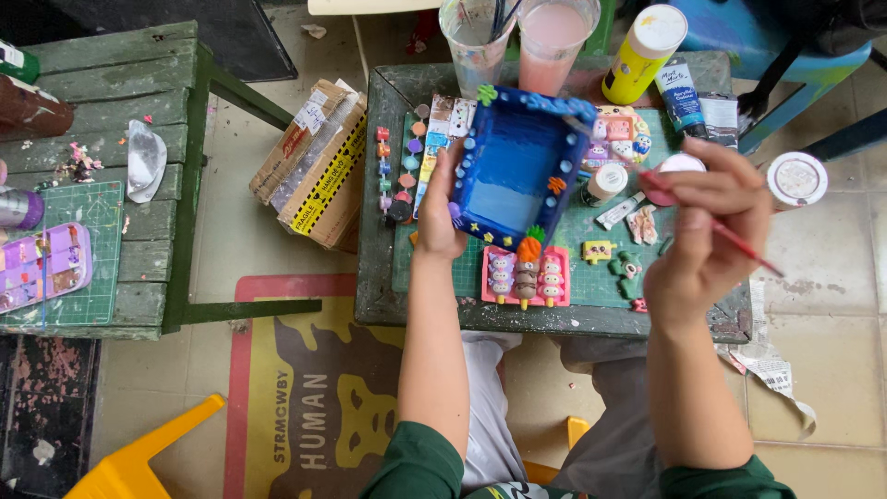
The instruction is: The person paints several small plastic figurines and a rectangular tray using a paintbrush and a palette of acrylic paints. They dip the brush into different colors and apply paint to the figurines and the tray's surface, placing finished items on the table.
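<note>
Left of the small green table (388, 305), on the tiled floor, lies a brown cardboard box (319, 171), tilted, with a white label and a strip of yellow-and-black tape. At the table's far edge stands a yellow bottle (642, 51) with a white cap; just right of it lies a blue-and-white paint tube (681, 92). By the table's right front corner, a crumpled printed paper (771, 370) hangs to the floor.

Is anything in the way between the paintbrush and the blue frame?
Nothing visible blocks it. The right hand holds the paintbrush, and its tip already reaches the upper right corner of the blue frame. The left hand grips the frame's left edge, away from the brush.
</note>
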Demonstrator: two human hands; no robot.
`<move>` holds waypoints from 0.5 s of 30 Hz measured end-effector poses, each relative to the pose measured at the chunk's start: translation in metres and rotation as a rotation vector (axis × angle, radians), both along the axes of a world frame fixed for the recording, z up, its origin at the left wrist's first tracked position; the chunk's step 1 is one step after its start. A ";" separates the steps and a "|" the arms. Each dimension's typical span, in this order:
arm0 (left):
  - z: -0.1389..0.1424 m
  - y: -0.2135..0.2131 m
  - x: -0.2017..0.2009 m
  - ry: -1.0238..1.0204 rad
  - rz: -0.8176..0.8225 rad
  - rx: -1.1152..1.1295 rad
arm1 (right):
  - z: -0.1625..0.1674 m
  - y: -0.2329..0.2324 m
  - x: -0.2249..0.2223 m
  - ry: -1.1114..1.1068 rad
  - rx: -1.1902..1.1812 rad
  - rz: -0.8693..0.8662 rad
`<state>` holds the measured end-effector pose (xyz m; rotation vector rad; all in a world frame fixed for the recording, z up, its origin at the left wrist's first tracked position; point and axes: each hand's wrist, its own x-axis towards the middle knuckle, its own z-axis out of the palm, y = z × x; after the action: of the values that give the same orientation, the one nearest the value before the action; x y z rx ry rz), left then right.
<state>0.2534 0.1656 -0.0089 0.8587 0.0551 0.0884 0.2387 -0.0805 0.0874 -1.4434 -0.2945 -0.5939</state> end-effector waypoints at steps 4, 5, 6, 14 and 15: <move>0.002 0.020 -0.002 -0.088 0.194 0.017 | -0.028 -0.012 0.021 -0.113 -0.173 -0.058; 0.002 0.024 -0.003 -0.111 0.245 0.033 | -0.038 -0.010 0.024 -0.069 -0.271 -0.023; 0.003 0.026 -0.003 -0.089 0.298 0.021 | -0.048 -0.008 0.028 -0.029 -0.372 0.012; 0.008 0.035 -0.008 -0.106 0.425 0.015 | -0.111 0.036 0.054 0.063 -0.726 0.170; 0.008 0.035 -0.008 -0.107 0.426 0.022 | -0.115 0.038 0.057 0.071 -0.723 0.184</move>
<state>0.2451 0.2007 -0.0009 0.8520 0.1361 0.5348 0.2953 -0.0421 -0.0273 -2.0954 -0.6209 -0.2867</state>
